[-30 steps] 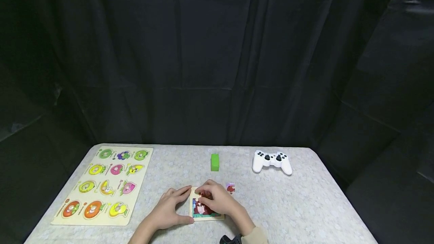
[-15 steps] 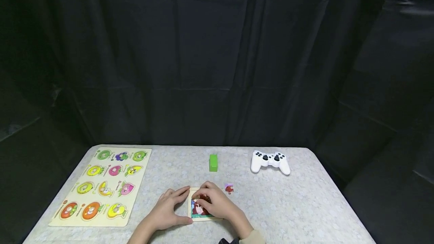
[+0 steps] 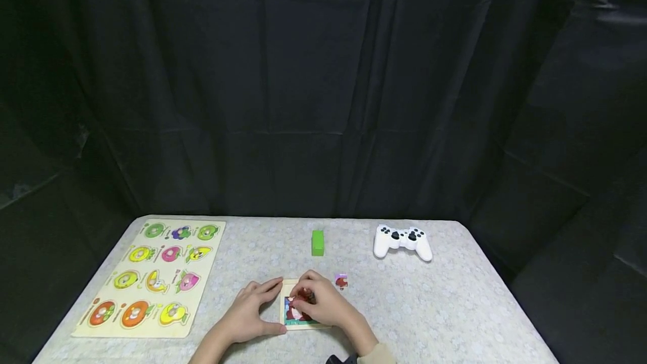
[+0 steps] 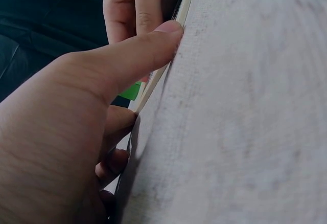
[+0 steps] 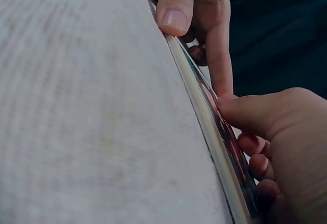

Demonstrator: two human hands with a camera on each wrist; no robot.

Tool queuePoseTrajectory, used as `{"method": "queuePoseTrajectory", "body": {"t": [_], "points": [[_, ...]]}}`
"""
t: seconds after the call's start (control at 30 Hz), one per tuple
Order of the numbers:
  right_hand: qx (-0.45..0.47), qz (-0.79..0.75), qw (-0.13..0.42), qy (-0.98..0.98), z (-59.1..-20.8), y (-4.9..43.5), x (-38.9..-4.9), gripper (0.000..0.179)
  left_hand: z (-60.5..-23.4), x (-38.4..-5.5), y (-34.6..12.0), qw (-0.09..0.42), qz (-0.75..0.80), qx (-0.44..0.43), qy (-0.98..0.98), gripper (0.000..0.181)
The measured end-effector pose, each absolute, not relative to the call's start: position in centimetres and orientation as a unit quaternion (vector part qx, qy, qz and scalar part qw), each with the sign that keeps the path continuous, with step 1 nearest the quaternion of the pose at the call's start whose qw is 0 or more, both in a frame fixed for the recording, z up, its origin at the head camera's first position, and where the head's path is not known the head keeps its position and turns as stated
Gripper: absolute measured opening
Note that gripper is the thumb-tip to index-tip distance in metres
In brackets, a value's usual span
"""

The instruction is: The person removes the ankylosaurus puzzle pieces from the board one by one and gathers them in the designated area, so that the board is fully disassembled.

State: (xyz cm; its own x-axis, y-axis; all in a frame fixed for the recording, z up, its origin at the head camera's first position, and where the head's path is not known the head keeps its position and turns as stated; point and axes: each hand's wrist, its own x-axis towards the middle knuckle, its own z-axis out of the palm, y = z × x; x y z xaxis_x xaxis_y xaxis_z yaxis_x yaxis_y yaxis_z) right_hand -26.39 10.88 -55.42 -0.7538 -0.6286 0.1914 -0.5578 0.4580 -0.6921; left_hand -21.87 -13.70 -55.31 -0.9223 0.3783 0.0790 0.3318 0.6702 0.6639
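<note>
A small picture puzzle (image 3: 300, 323) in a pale wooden frame lies near the table's front edge, its picture red, blue and green. My left hand (image 3: 249, 310) steadies its left side, thumb at the near corner and forefinger at the far one. Bent over the picture, my right hand (image 3: 323, 299) pinches at a puzzle piece with thumb and forefinger; the fingers mostly hide that piece. A loose pink and red puzzle piece (image 3: 341, 281) lies just beyond the right hand. The right wrist view shows the right thumb (image 5: 250, 112) low over the picture, beside the left hand (image 5: 204, 9).
A fruit peg puzzle board (image 3: 194, 296) lies on the left of the table. Farther back are a green block (image 3: 317, 243) and, to its right, a white game controller (image 3: 402, 241). A black curtain (image 3: 323, 100) hangs behind the patterned tablecloth (image 3: 445, 308).
The right fingertips have shifted slightly left and towards the near edge over the picture, and drawn closer together. The left hand stays at the frame. The whole view has shifted a little.
</note>
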Motion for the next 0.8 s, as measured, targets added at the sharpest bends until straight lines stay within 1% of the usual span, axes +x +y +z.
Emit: {"method": "queuePoseTrajectory", "body": {"t": [0.3, 0.37, 0.5, 0.63, 0.73, 0.8], "points": [[-0.345, -0.378, 0.029, 0.859, -55.4, 10.8, -26.3, 0.006, -55.2, -21.7, -13.6, 0.027, 0.353, 0.195, 0.915, 0.099], [-0.345, -0.369, 0.026, 0.862, -55.3, 10.8, -26.3, 0.009, -55.1, -21.7, -13.6, 0.028, 0.353, 0.193, 0.915, 0.099], [-0.339, -0.35, 0.027, 0.873, -54.9, 10.8, -26.1, 0.021, -55.0, -21.7, -13.5, 0.029, 0.353, 0.192, 0.915, 0.099], [-0.317, -0.329, 0.023, 0.889, -54.3, 10.9, -26.2, 0.032, -55.1, -21.8, -13.5, 0.025, 0.353, 0.192, 0.915, 0.099], [-0.303, -0.319, 0.017, 0.898, -54.2, 11.0, -26.2, 0.036, -55.2, -21.8, -13.5, 0.026, 0.352, 0.193, 0.916, 0.099], [-0.298, -0.319, 0.018, 0.899, -54.4, 11.1, -26.3, 0.035, -55.2, -21.8, -13.5, 0.026, 0.353, 0.193, 0.915, 0.1]]}}
